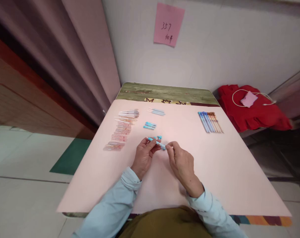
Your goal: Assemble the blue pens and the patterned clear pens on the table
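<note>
A light blue pen (161,144) lies slantwise between my two hands above the table. My left hand (143,158) is closed around its left part, with the thumb on top. The fingertips of my right hand (182,162) pinch its right end; what exactly they grip there is partly hidden. Just behind the fingers lie small turquoise pieces (159,137). Farther back are several short blue pen barrels (150,125), and beyond them a few slim pale blue tubes with thin tips (156,111).
Pink clear pen parts (122,132) and thin white sticks (128,113) form a column at the left. Several pens with blue or brown tops (210,122) stand in a row at the back right of the pink-covered table (214,172). Red cloth (254,112) lies beyond the right edge.
</note>
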A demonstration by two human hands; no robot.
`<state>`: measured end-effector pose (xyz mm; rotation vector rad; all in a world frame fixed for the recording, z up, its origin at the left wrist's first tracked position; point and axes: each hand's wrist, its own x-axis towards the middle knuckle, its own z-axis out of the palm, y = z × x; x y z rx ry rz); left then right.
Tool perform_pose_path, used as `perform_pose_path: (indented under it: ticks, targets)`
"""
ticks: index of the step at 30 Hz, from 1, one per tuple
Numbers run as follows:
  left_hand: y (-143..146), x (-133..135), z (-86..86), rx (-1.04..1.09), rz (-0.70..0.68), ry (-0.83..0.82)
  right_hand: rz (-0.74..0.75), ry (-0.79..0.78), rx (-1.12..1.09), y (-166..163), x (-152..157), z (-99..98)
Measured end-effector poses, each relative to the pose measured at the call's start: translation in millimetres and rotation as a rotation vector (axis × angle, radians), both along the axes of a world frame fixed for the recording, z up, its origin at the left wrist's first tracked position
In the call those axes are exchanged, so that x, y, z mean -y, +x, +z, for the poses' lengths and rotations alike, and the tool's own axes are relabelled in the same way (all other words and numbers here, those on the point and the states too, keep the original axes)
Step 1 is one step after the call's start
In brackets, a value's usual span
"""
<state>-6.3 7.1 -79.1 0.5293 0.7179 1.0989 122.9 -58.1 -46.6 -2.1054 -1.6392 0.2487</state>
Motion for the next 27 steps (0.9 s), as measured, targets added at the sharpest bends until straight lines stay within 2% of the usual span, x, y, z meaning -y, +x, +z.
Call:
perform_pose_path:
  ticks: [5,13,16,21,27]
  targets:
    - [-0.1,-1.1,0.8,0.017,0.013,-0.033,0.017,0.006,-0.107,-2.2,1.5,4.1]
    - [0.4,-0.6,-1.3,-0.007,-0.007,-0.005,0.005,-0.01,0.022,3.7,-1.7,-0.5]
    - [0.2,-0.3,-2.0,-0.004,0.002,-0.006,0.003,-0.006,-0.009,2.6,-1.7,-1.0]
    - [-1.0,-1.2,-1.7,0.011,0.001,-0.002,0.05,0.053,-0.135,-1.1,0.5,0.9]
    - [-0.9,-1.1,2.4,-0.012,0.049,0.007,0.059,0.172,-0.076,-1.8,0.7,-3.1]
